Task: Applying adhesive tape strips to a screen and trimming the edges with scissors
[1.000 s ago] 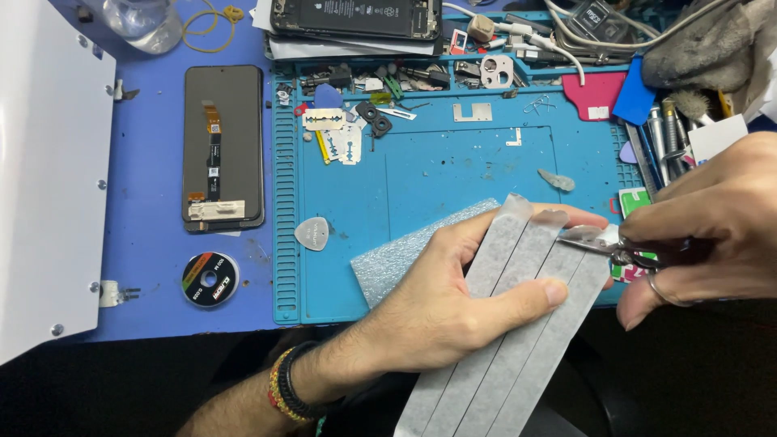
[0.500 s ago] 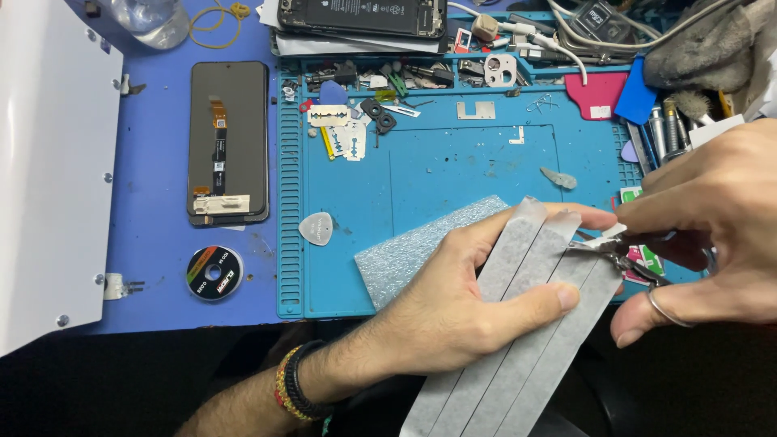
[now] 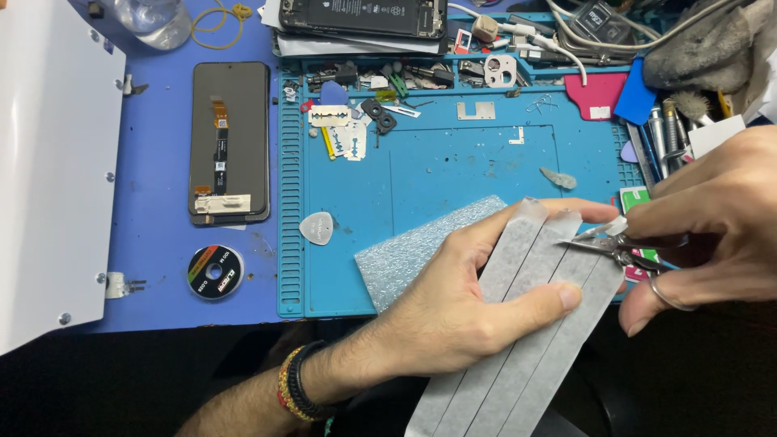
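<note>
My left hand grips a sheet of long grey adhesive strips on backing paper, thumb on top, fingers around its upper end. My right hand holds small metal scissors, the blades at the upper right end of the strips near my left index fingertip. A ring is on one right finger. Under my left hand lies a silver bubble-foam piece on the blue work mat.
A phone screen with flex cable lies face down on the left; below it sits a small tape roll. A guitar-pick tool, razor blades, small parts, an opened phone, cables and tools crowd the mat's back and right edges. A white panel stands left.
The scissors have moved slightly left onto the strip ends, and my left hand has shifted the strips a little. The view has tilted slightly.
</note>
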